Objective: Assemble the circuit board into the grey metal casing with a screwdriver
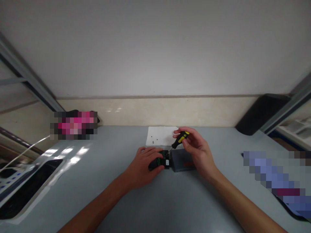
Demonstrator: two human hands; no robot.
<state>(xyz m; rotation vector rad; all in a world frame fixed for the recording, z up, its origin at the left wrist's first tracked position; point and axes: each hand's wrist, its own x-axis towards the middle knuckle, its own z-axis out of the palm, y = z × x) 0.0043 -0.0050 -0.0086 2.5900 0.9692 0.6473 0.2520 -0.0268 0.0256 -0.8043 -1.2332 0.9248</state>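
My left hand [147, 165] is wrapped round a small black device with a green circuit board [166, 162], holding it down near the middle of the table. In my right hand [198, 147] is a black and yellow screwdriver [180, 139], tilted with its tip down at the board. A dark grey box [182, 160] lies against the right side of the device, partly under my right hand. Behind them is a white sheet of paper [160, 135] with several tiny dark pieces on it.
The grey table [116, 142] meets a wall at the back. A blurred pink and black object [75, 125] stands back left, a black tray [31, 187] lies left, a black cylinder [262, 113] leans back right, and a blurred blue item [274, 178] lies right.
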